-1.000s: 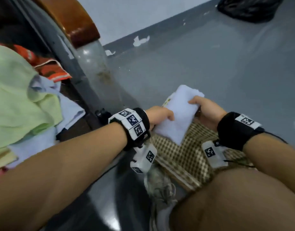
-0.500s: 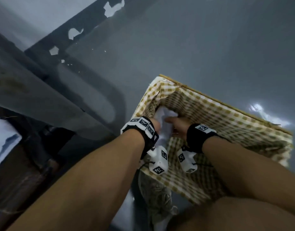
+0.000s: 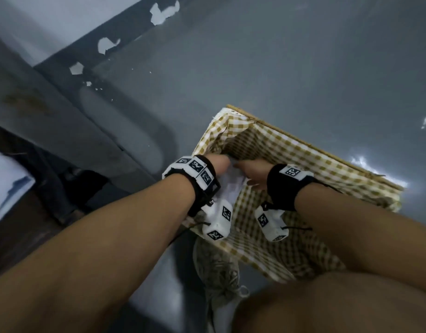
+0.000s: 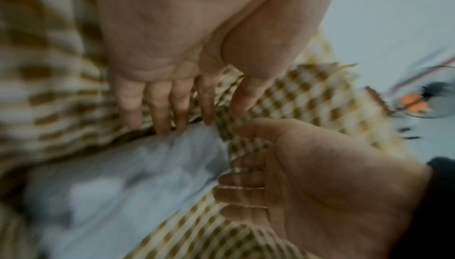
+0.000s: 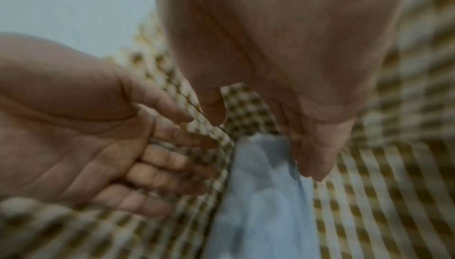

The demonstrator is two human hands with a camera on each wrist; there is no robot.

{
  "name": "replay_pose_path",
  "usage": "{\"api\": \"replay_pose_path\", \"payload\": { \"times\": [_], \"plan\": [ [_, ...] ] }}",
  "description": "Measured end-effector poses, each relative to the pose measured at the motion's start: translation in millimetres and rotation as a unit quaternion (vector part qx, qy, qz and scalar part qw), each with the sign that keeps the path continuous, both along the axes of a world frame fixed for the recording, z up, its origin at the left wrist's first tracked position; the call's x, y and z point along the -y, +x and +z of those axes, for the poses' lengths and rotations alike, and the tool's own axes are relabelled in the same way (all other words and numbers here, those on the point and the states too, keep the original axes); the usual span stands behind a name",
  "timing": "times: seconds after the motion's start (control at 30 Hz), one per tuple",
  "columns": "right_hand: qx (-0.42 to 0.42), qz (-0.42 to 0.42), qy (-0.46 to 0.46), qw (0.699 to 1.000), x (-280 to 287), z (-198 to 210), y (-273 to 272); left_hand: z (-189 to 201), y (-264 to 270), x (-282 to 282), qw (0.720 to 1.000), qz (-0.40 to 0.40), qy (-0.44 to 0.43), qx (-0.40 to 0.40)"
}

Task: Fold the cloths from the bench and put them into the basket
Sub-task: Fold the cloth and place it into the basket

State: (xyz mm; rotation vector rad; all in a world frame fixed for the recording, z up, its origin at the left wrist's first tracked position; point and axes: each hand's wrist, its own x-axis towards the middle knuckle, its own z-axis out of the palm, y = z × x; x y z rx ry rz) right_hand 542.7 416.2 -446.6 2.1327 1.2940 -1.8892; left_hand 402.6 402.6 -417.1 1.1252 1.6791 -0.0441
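A wicker basket [image 3: 310,159] with a brown-and-white checked lining stands on the grey floor. A folded white cloth [image 3: 231,188] lies inside it, near its left corner. Both of my hands reach into the basket over the cloth. The left hand [image 3: 219,162] has straight fingers [image 4: 169,119], and their tips touch the cloth [image 4: 123,185] beside the lining wall. The right hand [image 3: 253,171] points down with relaxed fingers [image 5: 312,158] resting on the far end of the cloth [image 5: 261,205]. Neither hand grips it.
A pale knitted shoe [image 3: 221,267] sits on the floor against the basket's near side. The bench's dark frame [image 3: 63,131] runs along the left, with more white cloth [image 3: 5,181] at the left edge. My knee [image 3: 327,306] is at the bottom right.
A second ago both hands held the folded white cloth above the basket. They lowered it inside, and the fingers have since let go and straightened.
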Motion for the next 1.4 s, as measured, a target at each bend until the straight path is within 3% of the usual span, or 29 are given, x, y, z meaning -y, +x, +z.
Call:
{"api": "replay_pose_path", "payload": {
  "times": [0.13,0.33,0.53,0.6,0.67,0.77,0.87,0.97,1.03,1.13,1.2,1.3,1.4],
  "plan": [
    [-0.034,0.066,0.048,0.996,2.9,77.5,-15.9,73.2,-7.0,16.4,0.984,0.101,0.074,0.124],
    [-0.103,0.194,0.117,0.969,33.5,200.6,-92.4,184.9,-97.1,76.6,0.967,0.115,0.176,0.141],
    [-0.133,0.377,0.155,0.904,103.5,284.8,-223.0,259.3,-218.5,189.3,0.945,0.187,0.254,0.088],
    [-0.160,0.409,0.170,0.882,133.0,296.1,-268.9,266.4,-257.1,231.5,0.934,0.212,0.287,0.024],
    [-0.185,0.432,0.195,0.861,158.6,298.5,-310.2,263.7,-290.9,269.9,0.922,0.209,0.312,-0.091],
    [-0.140,0.463,0.284,0.828,183.4,283.7,-358.4,242.0,-327.4,315.4,0.910,0.173,0.284,-0.249],
    [-0.019,0.521,0.381,0.763,191.8,256.7,-381.5,211.7,-350.3,344.2,0.909,0.164,0.259,-0.284],
    [0.034,0.571,0.418,0.705,192.0,233.4,-389.1,192.7,-364.7,353.0,0.912,0.132,0.264,-0.285],
    [0.054,0.569,0.464,0.677,187.5,228.5,-395.0,189.6,-370.2,352.7,0.908,0.153,0.280,-0.272],
    [0.020,0.514,0.492,0.702,185.1,239.4,-404.3,190.7,-376.7,350.4,0.901,0.196,0.303,-0.239],
    [-0.052,0.491,0.474,0.729,192.9,248.4,-405.5,193.7,-377.9,349.4,0.890,0.225,0.337,-0.209],
    [-0.238,0.478,0.366,0.762,221.7,264.7,-399.5,206.0,-372.1,345.5,0.866,0.251,0.405,-0.152],
    [-0.329,0.436,0.299,0.783,233.8,279.0,-397.7,218.1,-365.6,341.3,0.842,0.241,0.444,-0.189]
  ]
}}
